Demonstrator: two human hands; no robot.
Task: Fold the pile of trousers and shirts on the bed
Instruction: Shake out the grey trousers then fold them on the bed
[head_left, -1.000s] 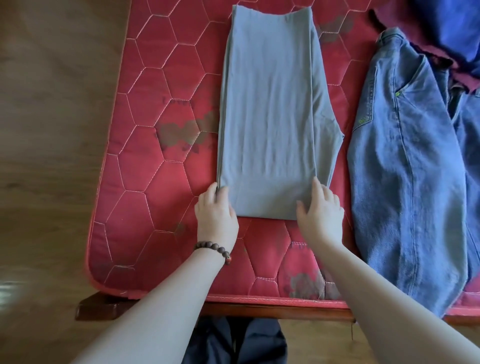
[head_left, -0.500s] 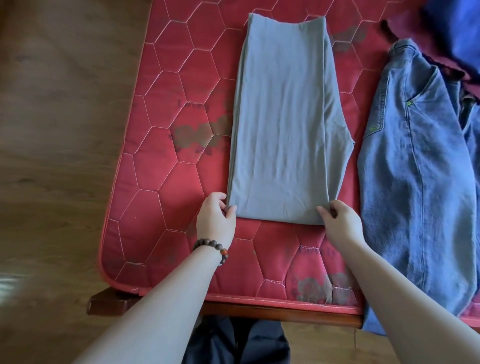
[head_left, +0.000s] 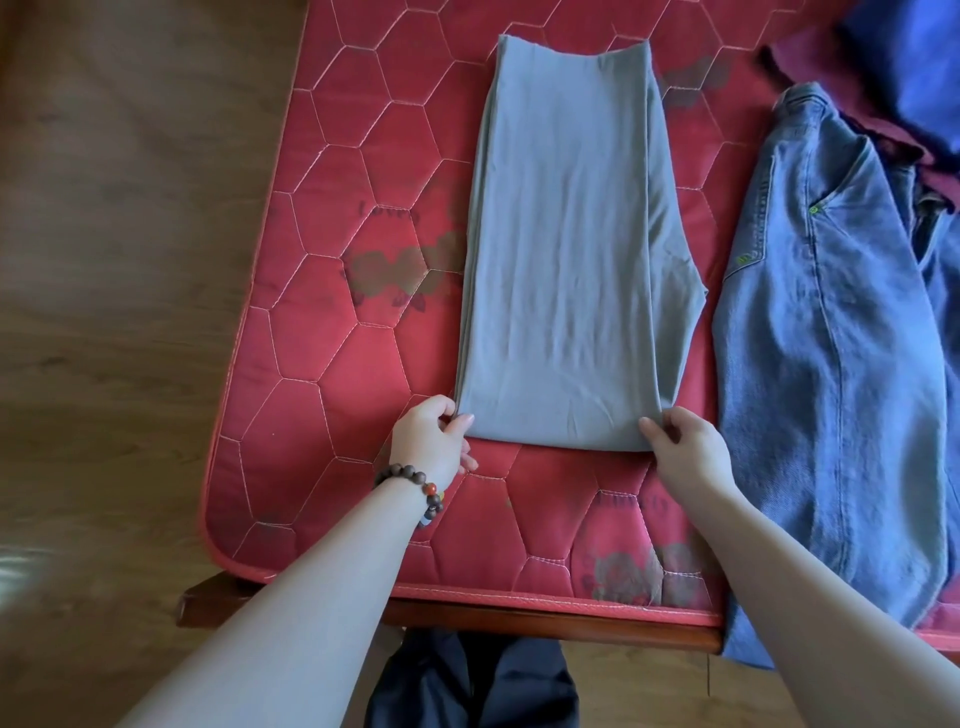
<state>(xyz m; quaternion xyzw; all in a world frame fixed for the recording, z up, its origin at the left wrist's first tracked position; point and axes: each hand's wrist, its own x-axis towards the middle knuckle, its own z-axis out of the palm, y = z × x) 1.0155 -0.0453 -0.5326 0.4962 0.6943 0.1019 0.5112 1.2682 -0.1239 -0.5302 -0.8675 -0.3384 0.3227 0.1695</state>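
Grey trousers (head_left: 566, 249), folded into a long strip, lie flat on the red mattress (head_left: 363, 364), and you pinch their near hem at both corners. Your left hand (head_left: 428, 441), beaded bracelet (head_left: 415, 486) at the wrist, curls thumb and fingers round the left corner; your right hand (head_left: 688, 449) grips the right one. Both forearms reach forward. Blue jeans (head_left: 831, 364) lie just beside, to the right.
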